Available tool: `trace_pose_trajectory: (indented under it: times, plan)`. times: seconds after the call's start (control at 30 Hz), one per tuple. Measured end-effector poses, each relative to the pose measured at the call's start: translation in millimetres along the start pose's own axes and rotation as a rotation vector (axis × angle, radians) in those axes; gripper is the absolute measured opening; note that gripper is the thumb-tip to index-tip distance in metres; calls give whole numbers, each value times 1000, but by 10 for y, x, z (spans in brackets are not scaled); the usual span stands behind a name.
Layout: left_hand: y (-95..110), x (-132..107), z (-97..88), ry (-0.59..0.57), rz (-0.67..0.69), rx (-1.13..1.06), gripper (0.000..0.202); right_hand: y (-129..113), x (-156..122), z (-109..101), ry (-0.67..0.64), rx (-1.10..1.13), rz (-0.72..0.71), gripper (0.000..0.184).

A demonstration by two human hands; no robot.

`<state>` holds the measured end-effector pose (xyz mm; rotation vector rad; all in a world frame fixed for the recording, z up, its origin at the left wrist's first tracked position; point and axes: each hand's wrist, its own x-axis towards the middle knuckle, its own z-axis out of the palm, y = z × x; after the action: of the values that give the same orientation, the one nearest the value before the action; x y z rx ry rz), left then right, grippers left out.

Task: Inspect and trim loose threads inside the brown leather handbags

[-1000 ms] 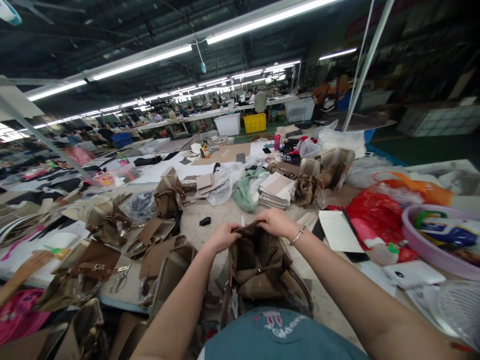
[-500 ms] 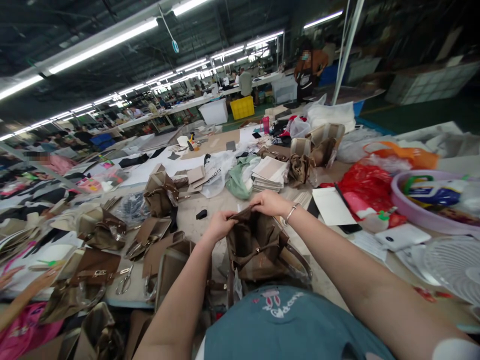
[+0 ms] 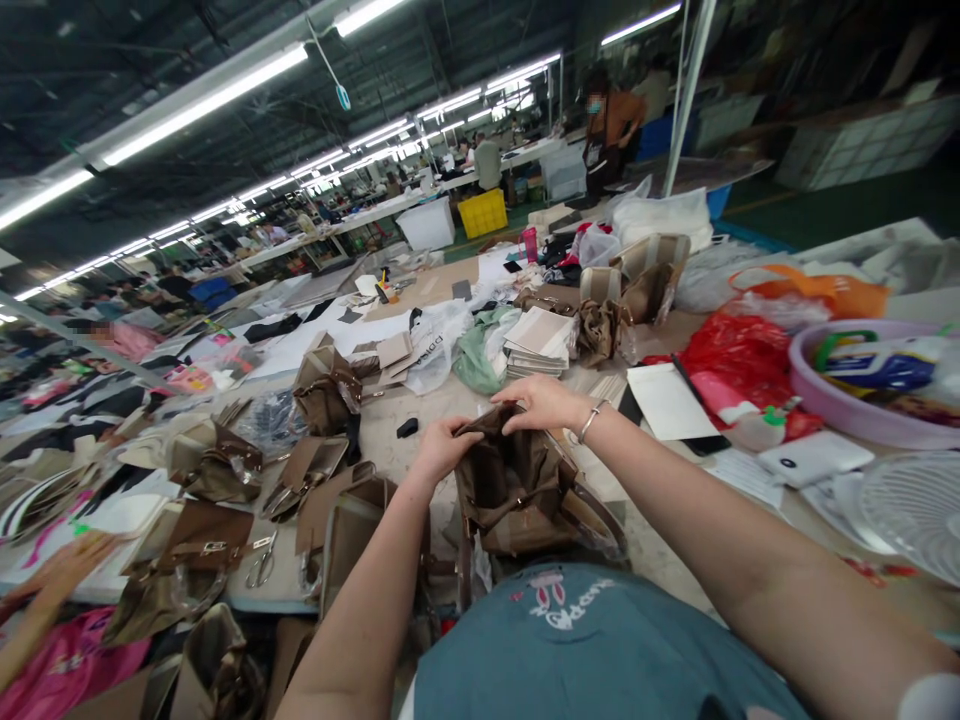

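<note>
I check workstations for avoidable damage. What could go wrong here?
The left hand pinches the rim of the open brown bag; its folded sides might crease, or the rim could slip free.

The scissors lie close to the near edge of the table, beside another bag; a nudge could perhaps drop them or nick that bag.

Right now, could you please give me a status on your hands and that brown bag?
Left hand pinching brown bag at its rim. Right hand at the rim, thumb and forefinger parted. Bag's mouth open. Nothing seen blocking either hand.
</note>
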<state>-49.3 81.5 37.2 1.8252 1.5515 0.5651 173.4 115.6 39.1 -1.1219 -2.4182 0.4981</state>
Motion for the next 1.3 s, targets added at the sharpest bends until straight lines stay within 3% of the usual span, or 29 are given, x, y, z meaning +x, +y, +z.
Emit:
trace_pose_trajectory:
  times: [0.13, 0.33, 0.5, 0.7, 0.87, 1.07, 1.3]
  plan:
    - [29, -7, 6, 78, 6, 177, 31, -134, 29, -5, 37, -82, 37, 47]
    - [104, 17, -2, 123, -13, 418, 31, -264, 154, 39, -80, -216, 114, 42]
    - [115, 31, 24, 147, -25, 435, 25, -326, 260, 65, -112, -326, 238, 37]
    - [122, 62, 30, 126, -13, 476, 19, -316, 281, 109, -109, -354, 241, 34]
    - [154, 48, 38, 116, -15, 424, 17, -268, 246, 112, -94, -353, 239, 34]
    - [46, 21, 104, 173, 67, 163, 38, -250, 244, 108, -98, -357, 231, 30]
    - [-101, 55, 208, 226, 75, 132, 26, -238, 235, 112, -84, -365, 194, 28]
